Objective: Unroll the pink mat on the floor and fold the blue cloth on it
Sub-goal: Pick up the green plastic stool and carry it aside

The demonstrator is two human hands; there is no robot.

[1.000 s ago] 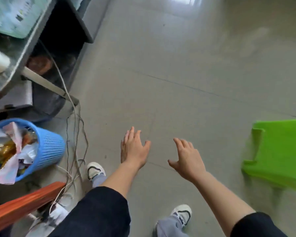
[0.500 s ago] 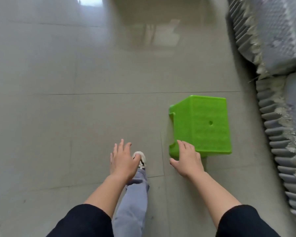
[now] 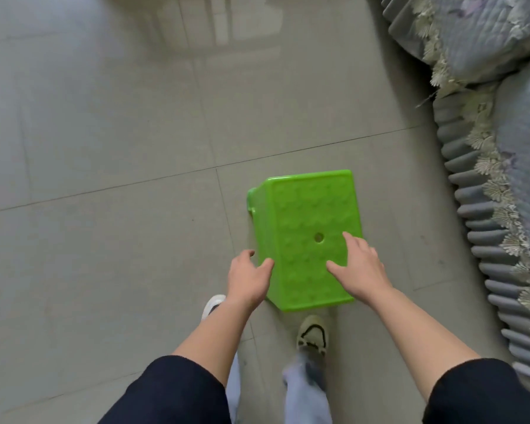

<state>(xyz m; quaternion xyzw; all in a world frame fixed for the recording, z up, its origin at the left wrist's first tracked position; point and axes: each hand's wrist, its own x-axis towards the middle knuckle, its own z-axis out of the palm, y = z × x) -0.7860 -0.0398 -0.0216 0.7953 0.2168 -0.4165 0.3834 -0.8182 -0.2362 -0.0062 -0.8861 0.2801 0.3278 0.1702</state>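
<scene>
A green plastic stool [image 3: 308, 240] stands on the grey tiled floor [image 3: 104, 133], its textured seat with a small round hole facing up. The left hand [image 3: 248, 278] is spread at the stool's near-left corner, thumb against the seat's left edge and fingers curled beside the side wall; its grip is released, closed on nothing. The right hand [image 3: 360, 266] lies over the near-right part of the seat with fingers spread, also released; whether it touches the seat or hovers just above cannot be told. Two sneakers show under the arms: one [image 3: 212, 306] beside the left forearm, the other [image 3: 312, 332] just behind the stool's near edge.

Along the floor's right side runs a bed with a grey quilted cover [image 3: 508, 123] and a pleated, lace-trimmed skirt; a strip of bare tile separates it from the stool's right edge. To the left of the stool and beyond its far edge the tiles lie wide and bare to the frame's limits. Neither the pink mat nor the blue cloth is in view.
</scene>
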